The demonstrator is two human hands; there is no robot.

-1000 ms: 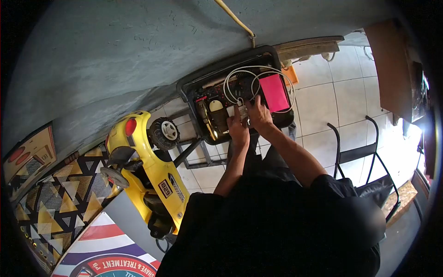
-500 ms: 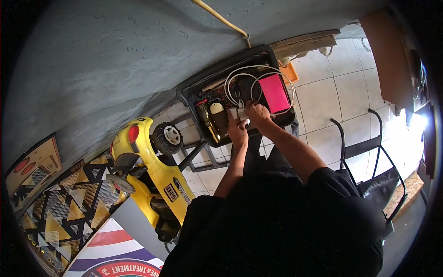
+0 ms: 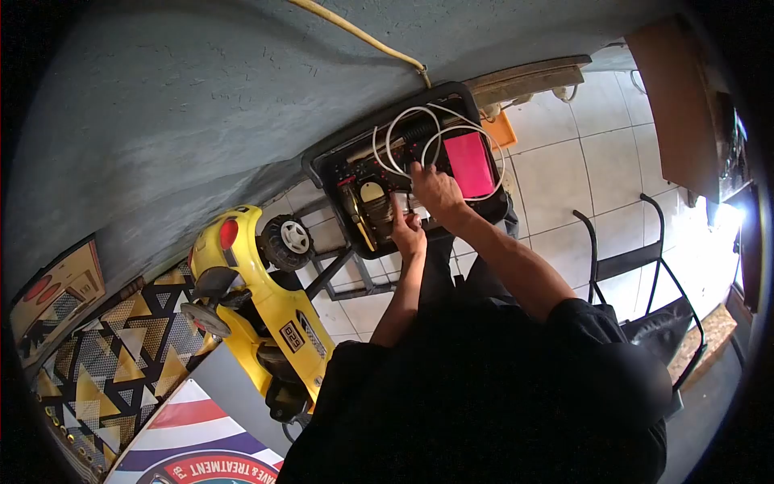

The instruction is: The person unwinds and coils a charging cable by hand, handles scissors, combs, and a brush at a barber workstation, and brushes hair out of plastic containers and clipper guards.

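Observation:
My left hand (image 3: 409, 235) is closed around a small white block (image 3: 401, 202) over the near side of a black tray (image 3: 324, 173). Its index finger points along the block, which is partly covered by my hands. Just beyond it, my right hand (image 3: 438, 194) is closed, fingertips at the near end of a looped white cable (image 3: 389, 145); what exactly they pinch is hidden. The cable's coils spread over the tray. A bright pink sheet (image 3: 469, 164) lies under the cable right of my right hand. Left of my left hand sits a cream rounded piece (image 3: 372, 192).
A yellow toy car (image 3: 266, 315) with a black wheel (image 3: 287, 242) stands at left. Behind the tray rises a grey wall (image 3: 201, 105). A black-framed chair (image 3: 637, 258) stands right on the tiled floor (image 3: 556, 173). An orange container (image 3: 501, 129) shows past the tray.
My right hand has moved up and away from the white block. The cable's loops have shifted left and spread wider. My left hand stays near the block.

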